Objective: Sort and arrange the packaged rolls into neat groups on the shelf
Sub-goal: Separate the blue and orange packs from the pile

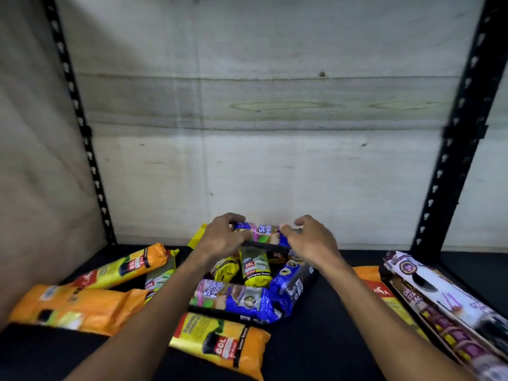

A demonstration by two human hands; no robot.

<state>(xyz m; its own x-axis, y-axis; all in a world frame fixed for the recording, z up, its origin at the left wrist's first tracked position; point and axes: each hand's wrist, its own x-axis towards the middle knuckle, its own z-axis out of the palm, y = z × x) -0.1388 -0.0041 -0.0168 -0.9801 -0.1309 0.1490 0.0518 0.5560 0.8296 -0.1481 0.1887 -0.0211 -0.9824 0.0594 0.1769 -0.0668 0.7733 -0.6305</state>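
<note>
A blue packaged roll lies crosswise at the back of the pile on the black shelf. My left hand grips its left end and my right hand pinches its right end. Below them lie a yellow-green 25L roll, a second blue roll and a dark blue roll. Orange 60L packs lie at the left, back left and front.
White and maroon packs lie along the right side, beside an orange-yellow pack. Black perforated uprights stand at the left and right. A pale board wall closes the back.
</note>
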